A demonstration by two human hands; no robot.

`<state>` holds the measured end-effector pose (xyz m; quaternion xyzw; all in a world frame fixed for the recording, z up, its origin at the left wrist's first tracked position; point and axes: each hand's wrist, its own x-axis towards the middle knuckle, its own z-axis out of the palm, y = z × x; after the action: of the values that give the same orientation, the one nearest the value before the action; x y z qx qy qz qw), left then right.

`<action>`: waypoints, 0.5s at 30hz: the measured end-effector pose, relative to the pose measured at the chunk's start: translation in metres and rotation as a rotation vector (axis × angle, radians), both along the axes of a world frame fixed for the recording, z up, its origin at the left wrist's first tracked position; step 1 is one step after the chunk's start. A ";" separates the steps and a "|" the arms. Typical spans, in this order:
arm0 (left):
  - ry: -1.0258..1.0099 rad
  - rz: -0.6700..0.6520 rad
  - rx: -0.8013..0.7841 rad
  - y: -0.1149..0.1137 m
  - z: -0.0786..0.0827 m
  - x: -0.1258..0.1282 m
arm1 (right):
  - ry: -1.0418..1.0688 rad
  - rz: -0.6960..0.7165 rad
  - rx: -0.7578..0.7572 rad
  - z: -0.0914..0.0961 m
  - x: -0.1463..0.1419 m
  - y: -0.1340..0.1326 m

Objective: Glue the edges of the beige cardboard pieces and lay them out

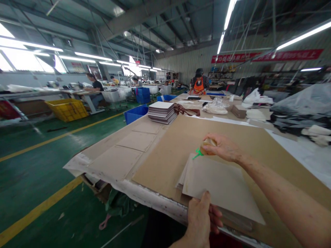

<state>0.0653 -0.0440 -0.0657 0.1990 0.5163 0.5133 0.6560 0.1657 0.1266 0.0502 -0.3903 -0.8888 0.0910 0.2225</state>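
Observation:
A stack of grey-brown cardboard sheets [222, 182] lies on a large brown board [168, 155] at the near edge of the table. My left hand [200, 220] grips the near corner of the stack, thumb on top and fingers underneath. My right hand [222, 147] is closed around a small yellowish bottle with a green nozzle [200, 152], whose tip touches the far corner of the top sheet.
A pile of white-topped boards [162, 112] sits further along the table, with brown straps [186, 111], a white bag [216, 106] and dark material [297, 117] beyond. A person in an orange apron [199, 84] works at the far end. Blue bins [136, 113] and a yellow crate [67, 109] stand on the green floor.

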 end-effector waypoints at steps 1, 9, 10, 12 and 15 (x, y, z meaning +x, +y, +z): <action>-0.008 0.003 0.001 0.000 0.000 0.000 | 0.000 0.002 -0.001 0.001 0.000 0.000; 0.006 -0.065 -0.010 -0.005 -0.009 -0.004 | 0.069 -0.049 -0.058 0.012 0.008 -0.006; 0.002 -0.084 -0.016 -0.007 -0.012 -0.005 | 0.084 -0.057 -0.072 0.013 0.010 -0.008; -0.006 -0.139 -0.021 -0.012 -0.017 -0.008 | 0.111 -0.070 -0.102 0.012 0.014 -0.010; 0.006 -0.196 -0.026 -0.019 -0.023 -0.012 | 0.134 -0.069 -0.148 0.008 0.020 -0.014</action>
<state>0.0537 -0.0625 -0.0884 0.2417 0.5029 0.4396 0.7039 0.1852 0.1121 0.0585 -0.4289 -0.8488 0.1745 0.2551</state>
